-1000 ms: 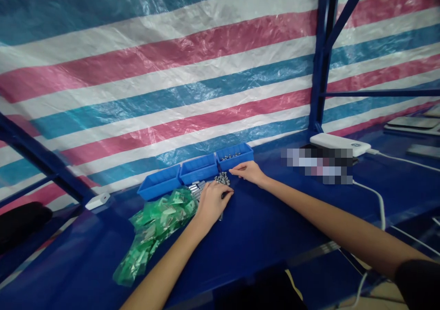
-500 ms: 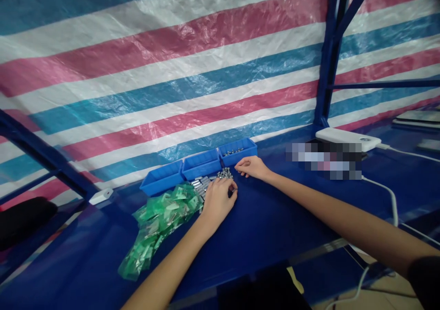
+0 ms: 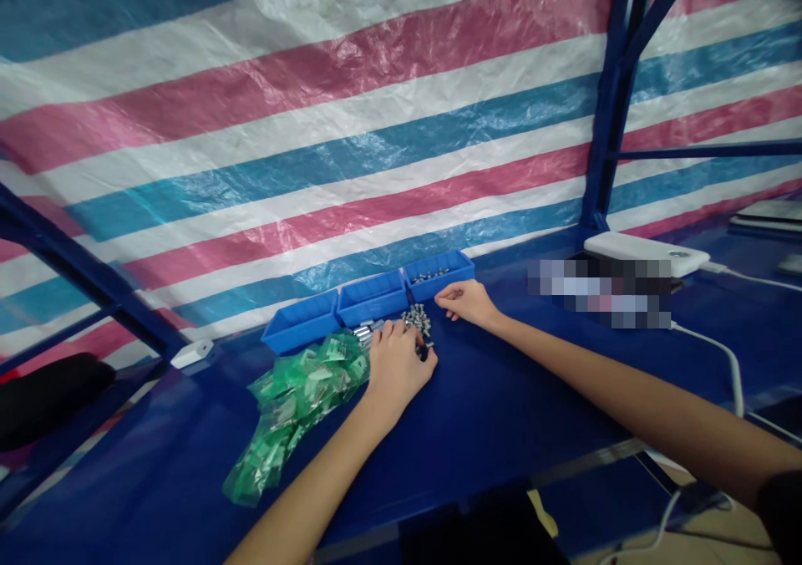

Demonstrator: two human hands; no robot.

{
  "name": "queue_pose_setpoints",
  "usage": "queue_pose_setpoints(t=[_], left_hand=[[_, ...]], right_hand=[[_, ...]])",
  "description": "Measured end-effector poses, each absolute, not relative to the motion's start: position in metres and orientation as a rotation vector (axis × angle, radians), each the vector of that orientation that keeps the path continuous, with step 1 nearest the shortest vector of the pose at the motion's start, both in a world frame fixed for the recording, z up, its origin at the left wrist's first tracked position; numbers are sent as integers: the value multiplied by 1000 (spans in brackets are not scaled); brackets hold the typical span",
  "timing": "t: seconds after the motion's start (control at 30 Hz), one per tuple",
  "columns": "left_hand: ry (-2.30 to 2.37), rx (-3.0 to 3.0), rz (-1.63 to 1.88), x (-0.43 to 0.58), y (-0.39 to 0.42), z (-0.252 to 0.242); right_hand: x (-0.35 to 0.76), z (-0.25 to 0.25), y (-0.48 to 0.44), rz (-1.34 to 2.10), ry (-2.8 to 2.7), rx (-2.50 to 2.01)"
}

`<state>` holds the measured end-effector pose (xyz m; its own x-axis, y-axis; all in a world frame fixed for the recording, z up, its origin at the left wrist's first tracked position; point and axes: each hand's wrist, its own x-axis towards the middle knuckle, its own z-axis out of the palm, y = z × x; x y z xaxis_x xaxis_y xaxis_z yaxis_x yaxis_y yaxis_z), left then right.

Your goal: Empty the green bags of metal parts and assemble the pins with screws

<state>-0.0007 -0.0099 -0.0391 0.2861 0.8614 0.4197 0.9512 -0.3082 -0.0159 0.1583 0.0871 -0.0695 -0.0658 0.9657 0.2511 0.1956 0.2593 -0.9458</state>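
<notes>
My left hand (image 3: 399, 364) is low over the table, fingers curled, with a small metal part (image 3: 429, 346) showing at its thumb and fingertips. Long silvery metal pieces (image 3: 363, 333) lie partly hidden beside and behind that hand. Just beyond its fingertips is a loose pile of small metal fasteners (image 3: 418, 318), too small to name exactly. My right hand (image 3: 469, 302) is closed in a pinch to the right of this pile; whatever is between its fingers cannot be made out. Left of my left hand lies a heap of green-tinted clear plastic bags (image 3: 301, 398) with small contents.
Three blue bins (image 3: 301, 323) stand in a row against a striped plastic sheet (image 3: 351, 172); the right one holds some small metal parts. At right are a white power bank (image 3: 645, 253) and white cable (image 3: 733, 364). A small white box (image 3: 192, 353) sits at left.
The view has shifted slightly, moving the scene rightward. My left hand now covers more of the long metal pieces, and a small metal part shows at its fingertips. My right hand stays pinched.
</notes>
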Motion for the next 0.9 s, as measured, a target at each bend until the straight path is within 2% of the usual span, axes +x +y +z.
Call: queue_pose_setpoints(t=[0.1, 0.3, 0.63, 0.9], left_hand=[[-1657, -2322, -485, -1, -10, -39], [-1634, -2422, -536, 3, -11, -39], [-1667, -2335, -705, -3, -4, -34], [-1639, -2314, -763, -9, 3, -38]], right_hand=[[159, -65, 88, 921, -1446, -1111], [160, -52, 90, 1030, -1350, -786], [146, -64, 75, 1188, -1772, -810], [151, -59, 73, 1302, -1820, -785]])
